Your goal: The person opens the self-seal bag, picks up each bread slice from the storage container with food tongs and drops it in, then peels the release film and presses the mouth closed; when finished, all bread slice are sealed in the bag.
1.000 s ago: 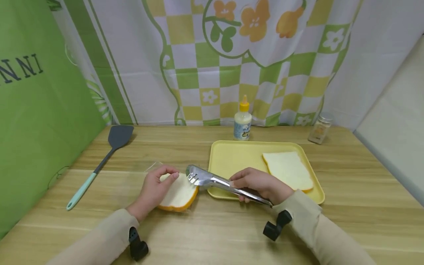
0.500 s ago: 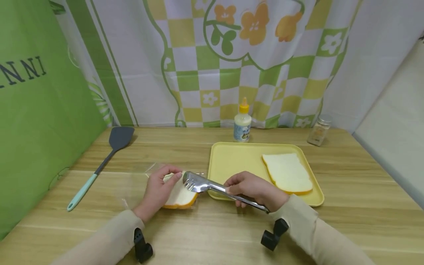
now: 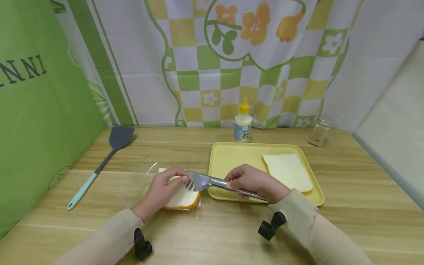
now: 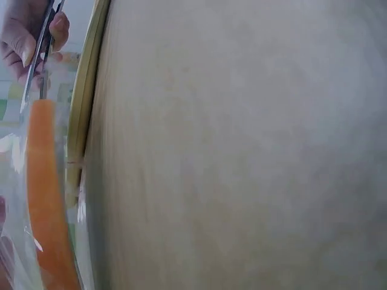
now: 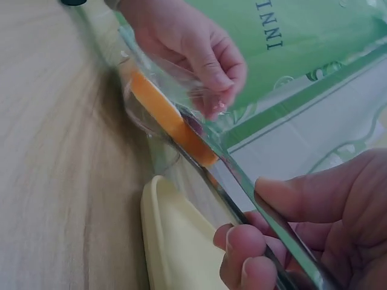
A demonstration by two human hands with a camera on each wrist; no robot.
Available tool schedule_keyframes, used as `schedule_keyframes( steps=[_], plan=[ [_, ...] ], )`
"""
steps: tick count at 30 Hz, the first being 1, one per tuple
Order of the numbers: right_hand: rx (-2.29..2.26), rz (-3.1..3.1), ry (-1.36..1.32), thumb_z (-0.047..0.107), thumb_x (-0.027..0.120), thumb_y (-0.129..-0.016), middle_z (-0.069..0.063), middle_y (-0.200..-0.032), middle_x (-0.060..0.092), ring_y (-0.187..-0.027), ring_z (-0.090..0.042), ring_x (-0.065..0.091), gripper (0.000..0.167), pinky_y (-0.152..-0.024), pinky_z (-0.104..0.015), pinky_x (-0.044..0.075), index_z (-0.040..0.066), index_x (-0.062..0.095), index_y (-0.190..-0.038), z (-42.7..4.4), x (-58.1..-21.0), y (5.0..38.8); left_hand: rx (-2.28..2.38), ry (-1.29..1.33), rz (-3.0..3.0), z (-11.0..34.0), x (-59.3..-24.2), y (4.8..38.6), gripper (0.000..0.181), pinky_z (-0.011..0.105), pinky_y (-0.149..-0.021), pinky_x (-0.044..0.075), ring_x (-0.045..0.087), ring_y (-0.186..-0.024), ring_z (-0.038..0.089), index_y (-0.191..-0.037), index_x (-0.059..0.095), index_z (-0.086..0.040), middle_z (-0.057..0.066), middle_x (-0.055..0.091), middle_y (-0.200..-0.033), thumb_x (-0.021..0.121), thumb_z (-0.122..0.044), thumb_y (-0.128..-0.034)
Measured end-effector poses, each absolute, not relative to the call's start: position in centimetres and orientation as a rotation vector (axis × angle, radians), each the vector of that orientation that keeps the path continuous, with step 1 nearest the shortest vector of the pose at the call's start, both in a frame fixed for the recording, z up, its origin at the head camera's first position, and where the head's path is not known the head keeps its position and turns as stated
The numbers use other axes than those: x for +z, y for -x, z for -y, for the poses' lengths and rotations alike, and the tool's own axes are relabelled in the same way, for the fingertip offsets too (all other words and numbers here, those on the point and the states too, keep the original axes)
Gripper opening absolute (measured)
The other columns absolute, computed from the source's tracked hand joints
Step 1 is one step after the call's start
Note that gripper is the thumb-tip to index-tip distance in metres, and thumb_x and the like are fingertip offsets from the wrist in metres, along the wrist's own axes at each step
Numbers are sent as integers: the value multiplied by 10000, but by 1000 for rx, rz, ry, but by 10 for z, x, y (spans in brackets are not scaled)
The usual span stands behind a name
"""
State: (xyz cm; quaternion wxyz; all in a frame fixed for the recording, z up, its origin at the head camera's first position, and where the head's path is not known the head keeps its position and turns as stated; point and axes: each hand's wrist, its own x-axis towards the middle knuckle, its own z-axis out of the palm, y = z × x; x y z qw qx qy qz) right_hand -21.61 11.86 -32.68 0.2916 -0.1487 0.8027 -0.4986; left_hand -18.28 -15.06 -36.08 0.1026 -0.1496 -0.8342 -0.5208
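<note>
A bread slice [image 3: 184,198] with an orange crust lies in a clear plastic bag [image 3: 137,180] left of the tray. My left hand [image 3: 161,191] pinches the bag's film between thumb and fingertips, above the slice. Metal tongs [image 3: 218,183] are gripped in my right hand [image 3: 255,183], their tips at the slice's right part. In the right wrist view the tong arms stand on both sides of the orange crust [image 5: 175,121], with my left hand [image 5: 193,51] holding the film behind. The left wrist view shows the crust [image 4: 45,193] inside the film, with the tongs at its end.
A yellow tray [image 3: 232,154] bears another bread slice [image 3: 288,171] on its right side. Behind it stand a squeeze bottle [image 3: 243,127] and, at the back right, a glass jar [image 3: 319,132]. A spatula [image 3: 109,156] lies on the left, near the green cloth [image 3: 49,121].
The tongs' head has come over the bread's right part, beside my left fingertips. My left hand has shifted slightly right with the film, and the bagged slice has moved slightly too.
</note>
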Motion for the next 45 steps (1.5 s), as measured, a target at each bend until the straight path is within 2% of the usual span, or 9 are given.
schedule_keyframes(
  steps=[6,12,18,23,32,37,45],
  plan=[
    [-1392,-2028,337,72,569,-883,-72,-731,563,-478,-102,500,262,-440,-206,437,-77,591,-1096,-120,-335,222,-1487,408,2465,155,-360,182,70,328,-861,470,594,-933,116,-899,687,-34,66,689,-926,639,-57,-855],
    [-1386,-1974,343,69,556,-884,-93,-751,565,-501,-110,531,289,-465,-209,460,-90,566,-1125,-124,-341,223,-1473,298,2445,162,-361,184,71,333,-867,462,590,-945,123,-889,693,-38,86,690,-934,638,-75,-863],
    [-1375,-1959,394,83,538,-896,-90,-745,559,-525,-109,528,308,-484,-208,455,-105,548,-1140,-134,-338,227,-1486,310,2421,167,-361,183,74,249,-806,468,586,-907,68,-883,691,-38,90,684,-917,631,-78,-871],
    [-1383,-1944,387,78,537,-899,-94,-760,566,-519,-99,535,311,-480,-201,456,-110,543,-1146,-137,-338,225,-1505,327,2393,165,-361,183,68,258,-804,468,575,-871,30,-874,686,-21,98,678,-897,634,-64,-864],
    [-1430,-1985,380,38,550,-880,-53,-718,581,-459,-93,501,266,-423,-196,424,-114,573,-1097,-133,-338,223,-1549,395,2417,153,-364,186,69,273,-835,464,594,-899,113,-890,686,-11,102,689,-902,634,-37,-854],
    [-1430,-2028,372,38,561,-871,-59,-714,579,-453,-92,499,238,-419,-199,424,-91,604,-1066,-128,-337,226,-1611,474,2405,148,-362,184,87,251,-850,458,597,-921,104,-905,684,-9,108,688,-932,633,-63,-860],
    [-1445,-2008,322,54,559,-882,-77,-731,574,-465,-100,513,268,-435,-211,440,-88,583,-1108,-135,-342,232,-1509,374,2475,159,-363,186,75,221,-773,459,570,-868,50,-900,693,-48,69,692,-893,635,-83,-868]
  ],
)
